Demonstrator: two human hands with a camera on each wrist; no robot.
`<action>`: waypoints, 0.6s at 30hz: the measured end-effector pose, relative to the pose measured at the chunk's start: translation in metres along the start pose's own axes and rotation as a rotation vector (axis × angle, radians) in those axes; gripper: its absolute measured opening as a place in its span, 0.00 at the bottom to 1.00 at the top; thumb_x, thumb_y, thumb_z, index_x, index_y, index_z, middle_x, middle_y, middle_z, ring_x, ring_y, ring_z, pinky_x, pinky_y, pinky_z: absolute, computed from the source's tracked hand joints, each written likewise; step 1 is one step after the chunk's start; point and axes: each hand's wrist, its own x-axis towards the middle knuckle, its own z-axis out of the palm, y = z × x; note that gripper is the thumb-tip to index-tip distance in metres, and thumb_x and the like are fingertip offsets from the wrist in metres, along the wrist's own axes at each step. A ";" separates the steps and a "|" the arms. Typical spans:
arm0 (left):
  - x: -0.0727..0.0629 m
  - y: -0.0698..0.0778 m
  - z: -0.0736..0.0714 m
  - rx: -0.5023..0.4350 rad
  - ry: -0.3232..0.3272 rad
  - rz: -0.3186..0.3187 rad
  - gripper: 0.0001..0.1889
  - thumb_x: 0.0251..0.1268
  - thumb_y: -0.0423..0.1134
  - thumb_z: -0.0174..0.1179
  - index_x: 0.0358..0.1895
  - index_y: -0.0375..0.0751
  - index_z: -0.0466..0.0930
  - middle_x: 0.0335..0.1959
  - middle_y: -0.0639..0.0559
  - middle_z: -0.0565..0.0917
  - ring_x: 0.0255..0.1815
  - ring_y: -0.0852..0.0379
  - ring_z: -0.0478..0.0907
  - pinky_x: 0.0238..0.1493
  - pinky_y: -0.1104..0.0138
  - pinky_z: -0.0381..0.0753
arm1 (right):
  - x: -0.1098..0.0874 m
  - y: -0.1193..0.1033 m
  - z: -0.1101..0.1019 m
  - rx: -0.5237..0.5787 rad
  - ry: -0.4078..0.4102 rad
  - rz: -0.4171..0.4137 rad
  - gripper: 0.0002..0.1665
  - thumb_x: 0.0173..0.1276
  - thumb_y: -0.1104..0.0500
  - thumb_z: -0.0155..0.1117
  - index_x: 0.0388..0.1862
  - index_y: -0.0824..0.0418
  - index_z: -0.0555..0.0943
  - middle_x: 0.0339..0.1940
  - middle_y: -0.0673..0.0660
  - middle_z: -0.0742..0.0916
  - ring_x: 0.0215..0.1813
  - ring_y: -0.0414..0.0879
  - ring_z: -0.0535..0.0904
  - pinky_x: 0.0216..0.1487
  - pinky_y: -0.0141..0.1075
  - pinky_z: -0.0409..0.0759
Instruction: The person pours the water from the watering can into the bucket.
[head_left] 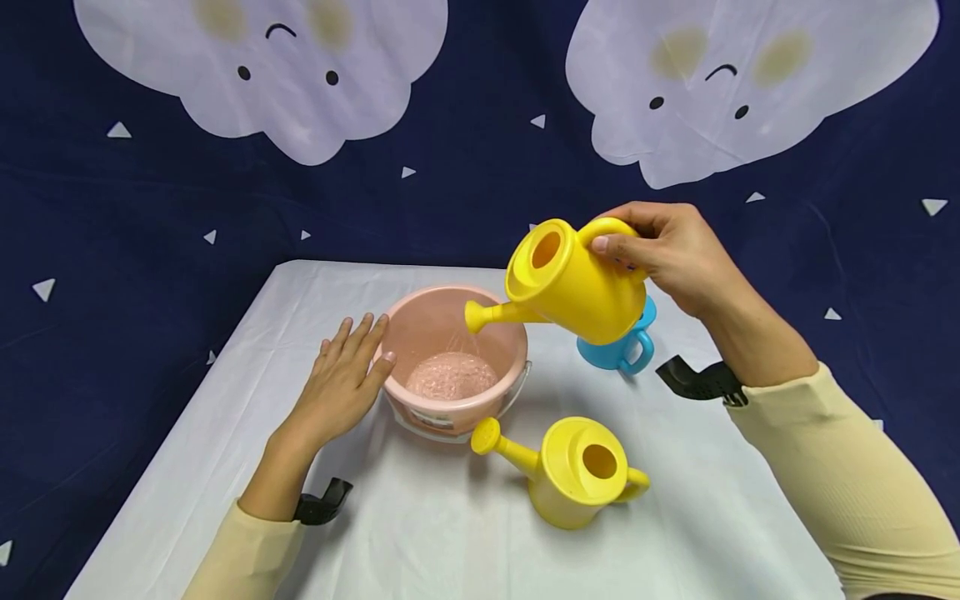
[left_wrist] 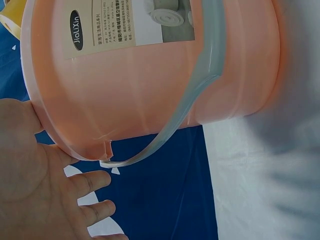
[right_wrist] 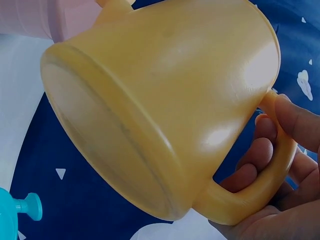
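My right hand (head_left: 678,254) grips the handle of a yellow watering can (head_left: 581,283), tilted in the air with its spout over a pink bucket (head_left: 405,325). Thin streams of water fall from the spout into the bucket, where rippling water (head_left: 452,377) covers the bottom. The right wrist view shows the fingers curled round the can's handle (right_wrist: 250,200). At the bucket's left rim my left hand (head_left: 341,379) rests with fingers straight, touching the rim. In the left wrist view the bucket's pale handle (left_wrist: 175,125) hangs down its side.
A second yellow watering can (head_left: 573,471) stands upright in front of the bucket, its spout pointing left. Behind the raised can, partly hidden, stands a blue watering can (head_left: 611,354). A white cloth (head_left: 420,533) covers the table, with a dark blue cloud-printed backdrop (head_left: 480,208) behind.
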 end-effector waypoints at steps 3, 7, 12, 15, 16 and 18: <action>0.000 0.000 0.000 0.000 0.000 0.001 0.32 0.73 0.62 0.29 0.76 0.58 0.40 0.78 0.46 0.44 0.79 0.44 0.31 0.73 0.40 0.33 | 0.001 0.000 0.000 -0.001 0.001 -0.002 0.17 0.61 0.55 0.68 0.45 0.64 0.83 0.29 0.49 0.82 0.33 0.48 0.73 0.32 0.30 0.77; 0.000 0.000 0.000 0.001 0.000 0.001 0.32 0.73 0.62 0.29 0.76 0.58 0.40 0.78 0.46 0.44 0.79 0.44 0.31 0.73 0.40 0.33 | 0.001 0.000 0.000 0.004 0.002 -0.009 0.16 0.61 0.56 0.68 0.44 0.65 0.83 0.27 0.49 0.82 0.32 0.48 0.73 0.31 0.29 0.76; 0.000 0.001 0.000 0.005 -0.002 0.000 0.32 0.73 0.62 0.29 0.76 0.57 0.40 0.78 0.46 0.44 0.79 0.43 0.31 0.73 0.40 0.33 | 0.001 -0.001 0.000 -0.004 0.003 -0.006 0.16 0.61 0.55 0.68 0.44 0.64 0.83 0.28 0.49 0.82 0.32 0.48 0.73 0.32 0.30 0.76; 0.000 0.001 -0.001 0.009 -0.002 0.000 0.32 0.74 0.62 0.29 0.76 0.57 0.40 0.78 0.46 0.44 0.79 0.43 0.31 0.73 0.40 0.34 | 0.001 -0.002 0.000 -0.011 0.003 -0.002 0.16 0.61 0.55 0.68 0.44 0.64 0.83 0.28 0.49 0.82 0.32 0.48 0.73 0.32 0.30 0.76; 0.000 0.001 -0.001 0.010 -0.001 0.000 0.32 0.74 0.62 0.29 0.76 0.57 0.41 0.78 0.46 0.45 0.79 0.43 0.31 0.73 0.39 0.34 | 0.001 -0.002 0.000 -0.015 0.004 -0.001 0.17 0.61 0.54 0.68 0.44 0.63 0.83 0.28 0.49 0.82 0.32 0.48 0.73 0.32 0.30 0.76; 0.000 0.001 -0.001 0.011 -0.001 0.000 0.32 0.74 0.62 0.29 0.76 0.57 0.41 0.78 0.46 0.45 0.79 0.43 0.31 0.73 0.39 0.34 | 0.002 -0.002 0.000 -0.019 0.004 0.003 0.17 0.60 0.54 0.68 0.44 0.63 0.83 0.28 0.49 0.82 0.32 0.48 0.73 0.32 0.30 0.76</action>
